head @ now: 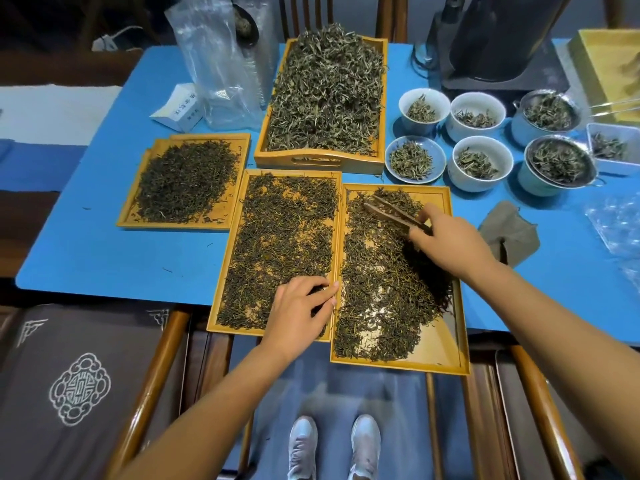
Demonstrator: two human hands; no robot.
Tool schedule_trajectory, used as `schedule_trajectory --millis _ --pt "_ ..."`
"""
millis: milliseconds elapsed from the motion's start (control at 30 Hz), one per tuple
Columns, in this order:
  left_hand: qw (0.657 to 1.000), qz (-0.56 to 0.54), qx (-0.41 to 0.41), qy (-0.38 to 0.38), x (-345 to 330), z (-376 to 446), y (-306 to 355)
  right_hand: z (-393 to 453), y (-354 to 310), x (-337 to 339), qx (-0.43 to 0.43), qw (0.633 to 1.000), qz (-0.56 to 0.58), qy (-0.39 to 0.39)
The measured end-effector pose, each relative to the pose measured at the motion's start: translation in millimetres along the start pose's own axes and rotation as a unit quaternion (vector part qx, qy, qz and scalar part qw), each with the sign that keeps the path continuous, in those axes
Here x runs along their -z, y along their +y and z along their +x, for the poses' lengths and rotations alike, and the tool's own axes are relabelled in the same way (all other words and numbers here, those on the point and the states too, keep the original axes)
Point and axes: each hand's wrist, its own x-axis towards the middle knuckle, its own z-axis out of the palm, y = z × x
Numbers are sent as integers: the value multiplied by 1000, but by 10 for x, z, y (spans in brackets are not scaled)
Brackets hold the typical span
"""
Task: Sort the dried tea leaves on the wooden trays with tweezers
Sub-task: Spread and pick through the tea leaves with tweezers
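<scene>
Right hand [450,242] curled round dark wooden tweezers [394,211], tips pointing up-left over the far end of the right-hand wooden tray [450,362] and its dark dried tea leaves [377,285]. Left hand [299,311] resting on the near right corner of the middle tray [225,271], fingers loosely bent over the leaves there — nothing visibly gripped. Both trays side by side, edges touching, overhanging the near edge of the blue table [104,244]. Further left, a smaller tray [128,221] heaped with dark leaves. Behind, a deeper handled tray [317,161] piled with paler, longer leaves. To the right, white bowls [424,107] and two metal strainers [557,161] holding small portions of leaf — beside them a grey cloth [509,233]. Clear plastic bags [221,74] standing at the back left.
</scene>
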Motion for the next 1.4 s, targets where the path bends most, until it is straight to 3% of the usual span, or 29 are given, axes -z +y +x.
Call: schedule_trajectory --millis 133,333,500,633,767,933,1200,1400 --pt "1000 1 -2 0 -10 2 -6 26 -65 -29 -28 999 -7 -15" --pt "1000 3 -4 1 -15 3 -19 -68 -81 -22 -1 1000 19 -23" --pt "1000 -3 -10 5 -23 5 -28 -183 -33 -31 9 996 -23 -81" --pt "1000 0 -10 3 -24 6 -34 -224 -55 -5 16 998 -22 -49" --pt "1000 3 -13 3 -17 10 -44 -397 -45 -39 47 994 -31 -98" --pt "1000 5 -14 0 -18 10 -36 -548 -1 -34 42 995 -48 -77" --pt "1000 12 -17 -5 3 11 -36 -863 43 -109 87 981 -39 -167" --pt "1000 15 -18 -3 10 3 -14 -1157 199 -154 89 981 -26 -172"
